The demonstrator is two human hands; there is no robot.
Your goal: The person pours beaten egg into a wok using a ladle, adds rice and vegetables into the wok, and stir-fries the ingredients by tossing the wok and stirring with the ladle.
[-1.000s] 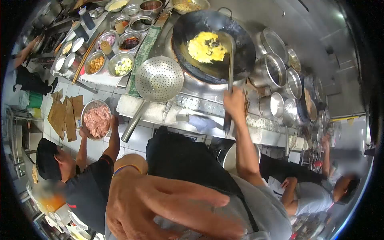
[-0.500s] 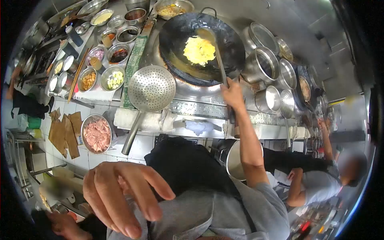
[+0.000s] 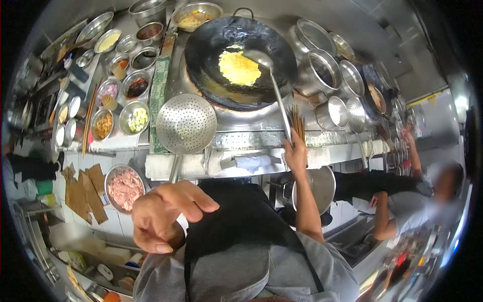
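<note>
Cooked yellow egg (image 3: 237, 68) lies in the large black wok (image 3: 206, 45). My right hand (image 3: 296, 153) is wrapped round the handle of a metal ladle (image 3: 276, 93), whose bowl rests over the egg's right part. In front of my body, near the perforated strainer's handle, my left hand (image 3: 171, 214) is raised with fingers bent and apart, holding nothing. The perforated strainer (image 3: 186, 123) lies left of the wok, its handle toward me.
Bowls of ingredients, such as green pieces (image 3: 134, 118), stand at the left. Metal pots (image 3: 322, 70) stand right of the wok. A bowl of raw meat (image 3: 125, 188) sits low at the left. A co-worker (image 3: 412, 201) is at the right.
The ladle bowl has come down from the wok's upper side onto the egg. My left hand has drawn back and up. The person who held the meat bowl has gone out of view.
</note>
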